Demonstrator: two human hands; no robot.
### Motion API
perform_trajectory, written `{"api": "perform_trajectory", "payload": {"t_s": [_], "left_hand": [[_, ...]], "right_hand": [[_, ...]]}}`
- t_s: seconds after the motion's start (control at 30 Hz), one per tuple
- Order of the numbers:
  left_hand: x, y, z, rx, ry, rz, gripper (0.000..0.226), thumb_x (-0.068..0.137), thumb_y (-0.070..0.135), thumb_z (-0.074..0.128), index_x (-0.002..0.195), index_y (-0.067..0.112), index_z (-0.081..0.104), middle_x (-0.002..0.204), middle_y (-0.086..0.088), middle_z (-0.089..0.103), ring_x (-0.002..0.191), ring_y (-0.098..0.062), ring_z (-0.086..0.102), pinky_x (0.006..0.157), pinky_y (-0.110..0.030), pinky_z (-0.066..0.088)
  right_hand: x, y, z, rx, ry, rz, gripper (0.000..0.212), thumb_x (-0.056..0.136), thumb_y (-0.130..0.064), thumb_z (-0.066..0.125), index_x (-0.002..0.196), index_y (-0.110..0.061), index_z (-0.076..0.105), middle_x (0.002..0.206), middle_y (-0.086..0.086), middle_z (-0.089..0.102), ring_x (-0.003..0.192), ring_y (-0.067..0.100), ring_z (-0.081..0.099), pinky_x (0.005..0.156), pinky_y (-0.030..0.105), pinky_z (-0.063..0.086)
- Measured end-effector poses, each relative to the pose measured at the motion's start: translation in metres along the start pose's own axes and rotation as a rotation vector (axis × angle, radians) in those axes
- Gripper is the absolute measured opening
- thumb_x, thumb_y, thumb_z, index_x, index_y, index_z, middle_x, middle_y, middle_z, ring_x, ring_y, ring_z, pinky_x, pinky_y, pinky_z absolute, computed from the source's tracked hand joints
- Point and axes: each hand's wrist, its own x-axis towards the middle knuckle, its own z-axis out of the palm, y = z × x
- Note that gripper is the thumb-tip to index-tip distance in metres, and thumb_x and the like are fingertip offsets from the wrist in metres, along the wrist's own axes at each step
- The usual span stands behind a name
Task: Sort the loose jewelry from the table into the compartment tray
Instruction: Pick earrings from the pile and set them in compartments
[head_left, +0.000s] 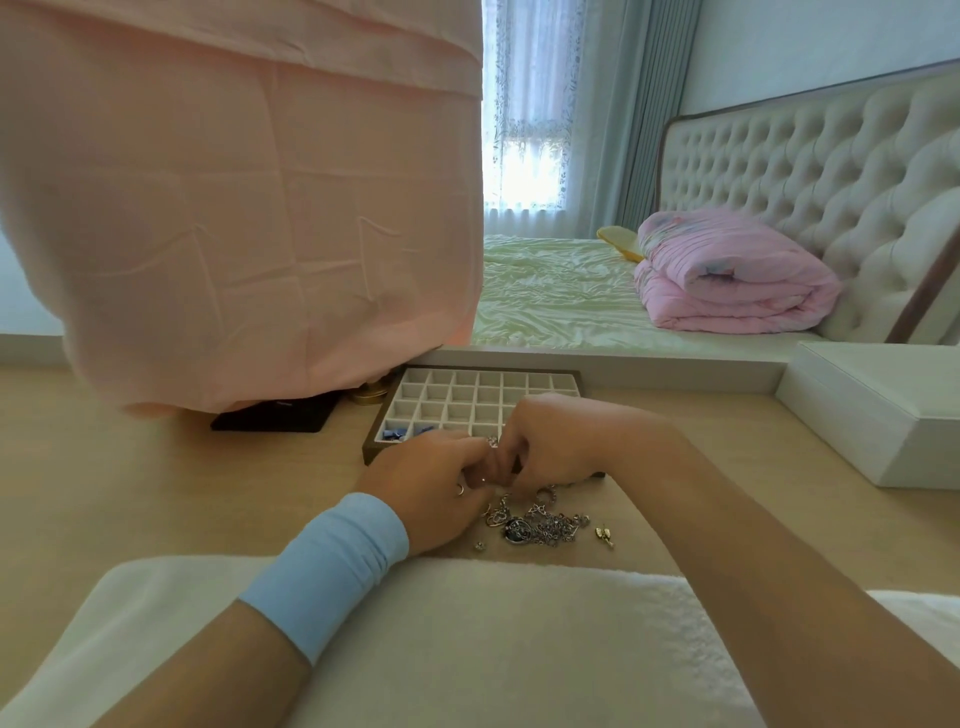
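Left hand (431, 486), right hand (563, 441) pinch silver piece (491, 442) — tray (451, 399) behind

Left grip (431, 483) and right grip (550, 441) are pinching a silver piece (492, 442) together; jewelry pile (540, 525) is lying just nearer, tray (467, 400) beyond.

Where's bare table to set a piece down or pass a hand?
Left: wide bare table between black pad, tray and towel. Right: strip between tray and white box. Crowded: centre, where left hand and right hand pinch a piece over tray's near edge, pile just before them.
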Motion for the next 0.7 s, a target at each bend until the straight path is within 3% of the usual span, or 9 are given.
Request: {"api": "perform_trajectory", "payload": {"t_s": [0.1,0.23,0.33,0.4,0.5,0.6,0.7], "left_hand": [[-0.001,0.0,0.003,0.009,-0.007,-0.042,0.007,0.089,0.038,0.06,0.095,0.037,0.06,0.094,0.019,0.059,0.076,-0.002,0.048,0.066,-0.022,0.042],[-0.003,-0.004,0.004,-0.044,-0.011,-0.087,0.01,0.09,0.044,0.06,0.098,0.038,0.062,0.09,0.024,0.058,0.073,0.005,0.049,0.07,-0.018,0.045],[-0.005,-0.006,0.006,-0.142,0.014,-0.118,0.007,0.088,0.044,0.063,0.093,0.042,0.059,0.087,0.025,0.06,0.073,0.009,0.051,0.07,-0.014,0.045],[-0.005,-0.006,0.008,-0.259,0.061,-0.158,0.009,0.085,0.043,0.068,0.088,0.04,0.06,0.084,0.024,0.064,0.074,0.008,0.055,0.069,-0.014,0.045],[-0.003,-0.006,0.01,-0.486,0.141,-0.215,0.013,0.079,0.039,0.076,0.086,0.034,0.066,0.078,0.016,0.07,0.073,-0.002,0.061,0.071,-0.022,0.052],[-0.001,-0.007,0.01,-0.649,0.199,-0.245,0.015,0.077,0.031,0.081,0.085,0.027,0.07,0.077,0.007,0.073,0.074,-0.012,0.066,0.072,-0.027,0.056],[0.001,-0.006,0.009,-0.747,0.25,-0.265,0.013,0.077,0.025,0.081,0.085,0.021,0.071,0.077,0.003,0.073,0.068,-0.007,0.063,0.07,-0.026,0.054]], "right_hand": [[0.005,-0.003,0.007,-0.033,-0.003,0.034,0.013,0.07,-0.03,0.088,0.079,-0.035,0.079,0.074,-0.012,0.07,0.078,0.018,0.07,0.069,0.032,0.06],[0.004,-0.003,0.007,-0.008,0.003,0.04,0.01,0.073,-0.03,0.085,0.081,-0.034,0.081,0.082,-0.01,0.076,0.081,0.017,0.072,0.073,0.036,0.063],[-0.001,-0.002,0.003,0.104,0.026,0.011,0.005,0.08,-0.03,0.081,0.084,-0.029,0.082,0.078,-0.01,0.075,0.074,0.009,0.07,0.069,0.031,0.06],[-0.006,-0.001,-0.003,0.195,0.051,-0.006,0.005,0.083,-0.029,0.08,0.086,-0.026,0.082,0.066,-0.014,0.07,0.056,-0.002,0.061,0.06,0.021,0.051],[-0.011,0.002,-0.011,0.328,0.065,-0.002,0.01,0.088,-0.028,0.078,0.091,-0.019,0.08,0.05,-0.017,0.063,0.051,0.006,0.057,0.056,0.009,0.04],[-0.013,0.003,-0.014,0.463,0.088,-0.004,0.012,0.09,-0.027,0.077,0.092,-0.015,0.079,0.058,-0.016,0.069,0.055,0.009,0.062,0.051,0.006,0.037],[-0.014,0.003,-0.016,0.58,0.106,0.012,0.014,0.089,-0.025,0.078,0.094,-0.012,0.078,0.071,-0.008,0.074,0.057,0.01,0.066,0.047,0.014,0.039]]}}
